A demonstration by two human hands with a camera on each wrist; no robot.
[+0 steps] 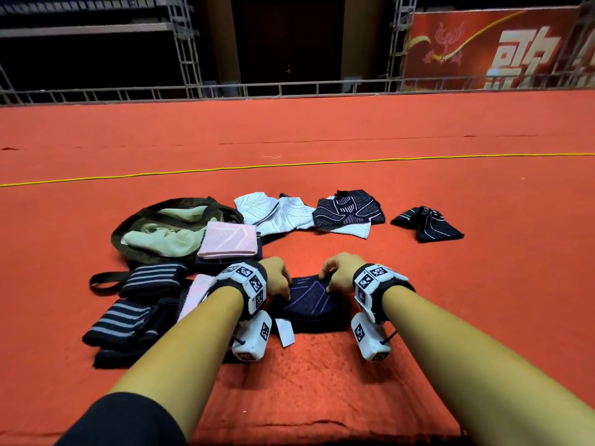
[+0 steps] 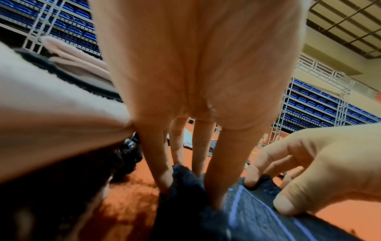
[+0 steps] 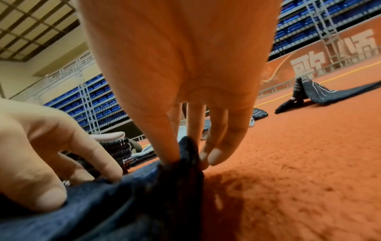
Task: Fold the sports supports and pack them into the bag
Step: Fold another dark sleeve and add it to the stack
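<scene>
- Olive-green fabric bag (image 1: 167, 226) lies open at the left; no support is visibly inside.
- Folded pink (image 1: 227, 241) and striped dark supports (image 1: 154, 278) wait beside it.
- Left hand (image 1: 278, 278) and right hand (image 1: 339, 272) pinch the dark blue knitted support (image 1: 310, 304), folding it.
- White (image 1: 280, 217) and dark supports (image 1: 426, 225) behind lie unfolded.

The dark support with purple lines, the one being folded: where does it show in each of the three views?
Head: dark support with purple lines, low centre, between both hands.
Left wrist: bottom centre-right, under the left hand.
Right wrist: bottom left, pinched by the right hand.
Shared landmark: orange carpet.
</scene>
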